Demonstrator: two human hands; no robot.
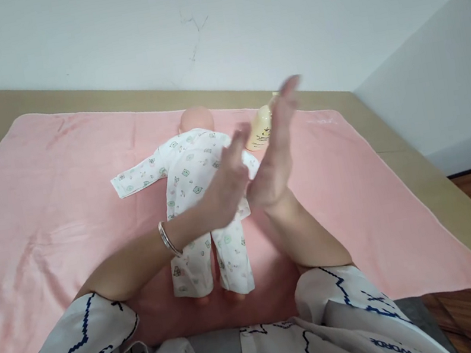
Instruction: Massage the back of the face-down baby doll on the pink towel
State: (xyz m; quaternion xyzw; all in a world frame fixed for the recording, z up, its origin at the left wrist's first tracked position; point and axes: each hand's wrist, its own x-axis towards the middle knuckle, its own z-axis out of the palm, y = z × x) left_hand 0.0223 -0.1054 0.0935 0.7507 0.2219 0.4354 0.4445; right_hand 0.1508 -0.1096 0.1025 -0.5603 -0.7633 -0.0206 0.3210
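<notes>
A baby doll (198, 207) in a white printed sleepsuit lies face down on a pink towel (46, 232), head toward the wall. My left hand (223, 187) hovers over the doll's back, fingers stretched out and blurred, a silver bangle on its wrist. My right hand (274, 152) is raised beside it, palm facing left, fingers straight, its heel close to the left hand. Neither hand holds anything. A pale yellow bottle (260, 129) stands just behind my right hand, partly hidden by it.
The towel covers most of a tan table (445, 189) set against a white wall. Wooden floor shows at the right. My white patterned sleeves fill the bottom of the view.
</notes>
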